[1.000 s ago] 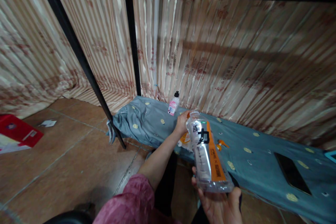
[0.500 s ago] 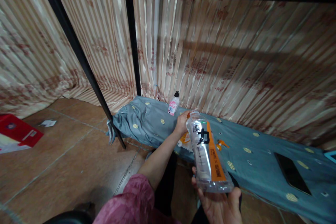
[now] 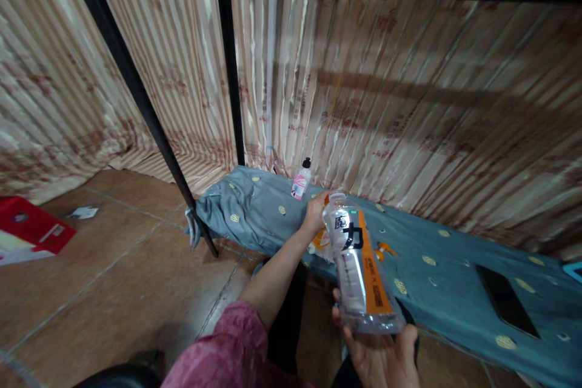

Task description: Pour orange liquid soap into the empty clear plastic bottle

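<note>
A clear plastic bottle [image 3: 352, 267] with an orange label and black characters is held tilted over the bench, its mouth pointing away. My right hand [image 3: 382, 354] grips its base from below, thumb at the right corner and fingers at the left. Beside the bottle's neck is my left hand [image 3: 314, 213], closed, with what looks like an orange cap [image 3: 326, 198] at its fingertips. Its fingers are partly hidden behind the bottle. Behind the bottle lie an orange-and-white package [image 3: 321, 239] and a small orange piece [image 3: 385, 249], both partly covered.
A small pump-top bottle with a pink label [image 3: 301, 180] stands at the back of the cloth-covered bench [image 3: 436, 291]. A black phone [image 3: 507, 301] lies to the right. Dark metal posts [image 3: 140, 97] frame the left side. On the tiled floor sits a red box [image 3: 34, 227].
</note>
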A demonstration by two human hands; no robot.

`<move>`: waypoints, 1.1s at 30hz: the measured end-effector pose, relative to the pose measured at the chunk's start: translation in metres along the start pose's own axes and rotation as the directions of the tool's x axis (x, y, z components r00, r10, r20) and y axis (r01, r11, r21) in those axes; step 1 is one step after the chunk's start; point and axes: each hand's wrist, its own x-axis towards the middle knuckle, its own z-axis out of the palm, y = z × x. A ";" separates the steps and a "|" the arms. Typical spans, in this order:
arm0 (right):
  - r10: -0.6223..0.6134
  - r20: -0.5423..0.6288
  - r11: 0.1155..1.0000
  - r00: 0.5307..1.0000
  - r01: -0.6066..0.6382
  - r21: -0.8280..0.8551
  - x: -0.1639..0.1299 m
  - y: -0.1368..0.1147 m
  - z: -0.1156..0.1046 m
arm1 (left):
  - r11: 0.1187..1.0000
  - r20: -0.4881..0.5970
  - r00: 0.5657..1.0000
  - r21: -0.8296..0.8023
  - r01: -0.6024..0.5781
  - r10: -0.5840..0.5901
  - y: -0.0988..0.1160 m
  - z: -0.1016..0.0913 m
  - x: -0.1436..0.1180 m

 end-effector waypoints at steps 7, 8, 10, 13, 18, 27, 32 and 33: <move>-0.006 0.012 1.000 1.000 0.007 -0.012 -0.001 0.000 0.000 | 1.000 -0.016 1.000 -0.005 -0.013 0.013 -0.002 0.002 0.001; -0.008 0.013 1.000 1.000 0.009 -0.013 -0.001 0.000 0.001 | 1.000 -0.017 1.000 -0.002 -0.011 0.011 -0.002 0.002 0.001; -0.010 0.012 1.000 1.000 0.010 -0.006 -0.001 0.001 0.001 | 1.000 -0.017 1.000 0.001 -0.012 0.012 -0.003 0.002 0.001; -0.014 0.012 1.000 1.000 0.013 0.008 -0.001 0.001 0.002 | 1.000 -0.021 1.000 0.004 -0.019 0.019 -0.002 0.001 0.001; -0.021 0.012 1.000 1.000 0.021 0.002 0.000 0.002 0.001 | 1.000 -0.019 1.000 0.003 -0.012 0.012 0.000 0.000 0.000; -0.027 0.004 1.000 1.000 0.027 -0.014 -0.001 0.001 0.002 | 1.000 -0.015 1.000 0.016 -0.016 0.016 -0.002 0.001 0.001; -0.034 0.001 0.999 0.999 0.034 -0.022 0.000 0.002 0.000 | 0.999 -0.022 0.999 0.005 -0.033 0.034 -0.005 0.002 0.001; -0.036 0.002 0.999 0.999 0.036 -0.025 0.000 0.002 0.000 | 0.999 -0.023 0.999 -0.002 -0.040 0.040 -0.005 0.002 0.001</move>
